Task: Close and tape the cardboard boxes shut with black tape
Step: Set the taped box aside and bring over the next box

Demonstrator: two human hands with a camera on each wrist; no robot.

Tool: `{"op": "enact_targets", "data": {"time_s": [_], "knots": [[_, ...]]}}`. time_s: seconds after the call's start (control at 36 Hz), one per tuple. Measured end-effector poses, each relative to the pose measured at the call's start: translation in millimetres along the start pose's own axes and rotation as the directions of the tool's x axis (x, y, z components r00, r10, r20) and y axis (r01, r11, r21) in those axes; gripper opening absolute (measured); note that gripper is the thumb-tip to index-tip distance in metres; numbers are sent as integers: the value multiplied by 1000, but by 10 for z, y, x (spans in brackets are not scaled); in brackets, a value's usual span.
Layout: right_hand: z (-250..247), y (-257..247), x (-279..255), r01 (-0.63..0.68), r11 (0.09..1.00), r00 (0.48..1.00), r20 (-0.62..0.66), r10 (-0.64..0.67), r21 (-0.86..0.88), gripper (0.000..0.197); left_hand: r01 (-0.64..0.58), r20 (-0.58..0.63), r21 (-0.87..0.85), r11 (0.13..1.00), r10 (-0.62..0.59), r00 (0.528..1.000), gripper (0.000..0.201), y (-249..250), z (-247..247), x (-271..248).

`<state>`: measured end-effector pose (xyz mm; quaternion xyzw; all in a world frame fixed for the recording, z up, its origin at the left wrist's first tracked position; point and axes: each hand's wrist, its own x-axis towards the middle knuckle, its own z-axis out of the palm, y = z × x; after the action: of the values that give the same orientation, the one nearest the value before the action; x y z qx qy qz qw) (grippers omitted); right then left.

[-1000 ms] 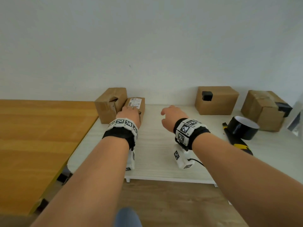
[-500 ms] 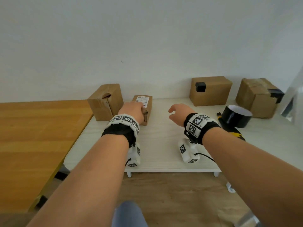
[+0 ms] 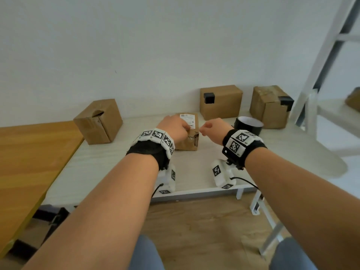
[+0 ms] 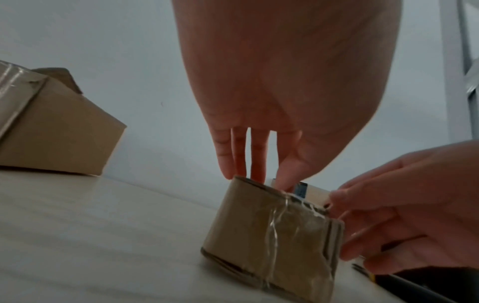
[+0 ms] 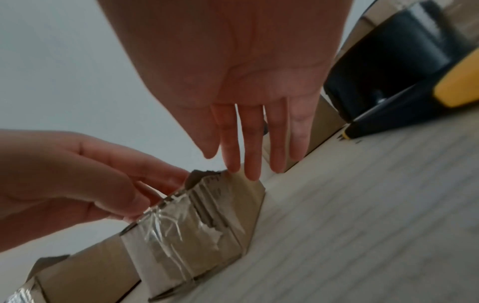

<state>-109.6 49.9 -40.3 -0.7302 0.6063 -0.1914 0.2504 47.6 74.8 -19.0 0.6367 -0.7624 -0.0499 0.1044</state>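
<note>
The small cardboard box [image 3: 187,133] sat near the middle of the pale worktop [image 3: 109,172], a white printed label on its top and wrinkled clear tape running over its near end, where the flap edges looked torn and not fully flat. Our left hand [image 3: 172,126] rested on top of it with fingers straight, tips pressing the upper edge; our right hand [image 3: 213,129] came in at its right corner, fingers straight and spread, holding nothing. We judged we were positioning this box and closing its flaps, with no black tape on it yet. The next move would call for pressing the ragged flaps flush and then reaching for the black tape roll [image 3: 248,126], which stood just behind the right wrist, beside a yellow-and-black tool [image 5: 440,96]. Farther back near the wall, two boxes [image 3: 221,102] [image 3: 269,106] already carried black tape patches, while another box [image 3: 98,121] at the left showed a gaping flap. The corrugated board looked soft and creased.
</note>
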Motion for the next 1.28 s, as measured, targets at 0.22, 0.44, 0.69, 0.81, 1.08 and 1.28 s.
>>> {"op": "enact_targets", "data": {"time_s": [0.22, 0.44, 0.69, 0.81, 1.08, 1.28], "knots": [[13, 44, -35, -59, 996, 997, 48, 55, 72, 41, 32, -8, -58, 998, -33, 999, 34, -1, 79, 12], [90, -23, -7, -62, 997, 997, 51, 59, 52, 33, 18, -18, -78, 997, -20, 1000, 35, -81, 119, -18], [92, 2, -9, -90, 989, 993, 82, 81, 113, 27, 0, -36, -76, 997, -3, 999, 33, -111, 179, 24], [113, 25, -16, -110, 985, 992, 83, 99, 136, 29, -8, -42, -61, 998, 5, 999, 33, -110, 185, 26], [61, -18, -18, -108, 990, 988, 117, 97, 93, 23, 22, -41, -96, 995, -26, 999, 30, -40, 147, 9], [35, -142, -110, -156, 972, 977, 171, 126, 178, 39, 0, -1, -132, 991, 0, 1000, 32, -26, 123, -37]]}}
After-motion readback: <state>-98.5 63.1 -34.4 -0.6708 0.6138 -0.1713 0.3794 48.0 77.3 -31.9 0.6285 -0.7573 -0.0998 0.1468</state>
